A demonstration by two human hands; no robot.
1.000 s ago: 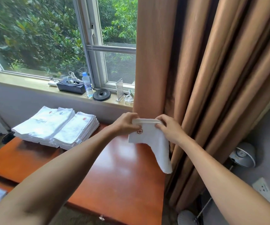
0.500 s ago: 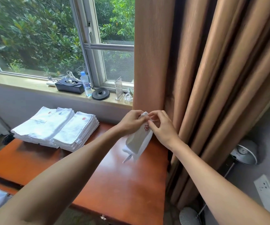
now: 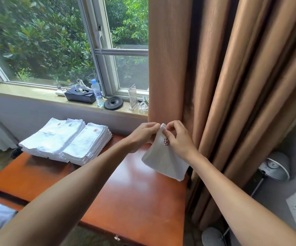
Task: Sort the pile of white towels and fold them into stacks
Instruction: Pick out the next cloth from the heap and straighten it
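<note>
White towel [image 3: 163,160] aloft; cables [image 3: 80,84] in box [image 3: 80,97]

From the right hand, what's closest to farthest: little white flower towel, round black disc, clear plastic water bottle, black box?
1. Small white towel with red flower: pinched by the right hand.
2. Round black disc: on the windowsill.
3. Clear plastic water bottle: farther left.
4. Black rectangular box: farthest left.

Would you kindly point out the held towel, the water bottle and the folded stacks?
towel [image 3: 163,160]: head view, on its hanging white middle.
bottle [image 3: 97,94]: head view, on its clear body.
stacks [image 3: 88,141]: head view, on the right stack's top.
</note>
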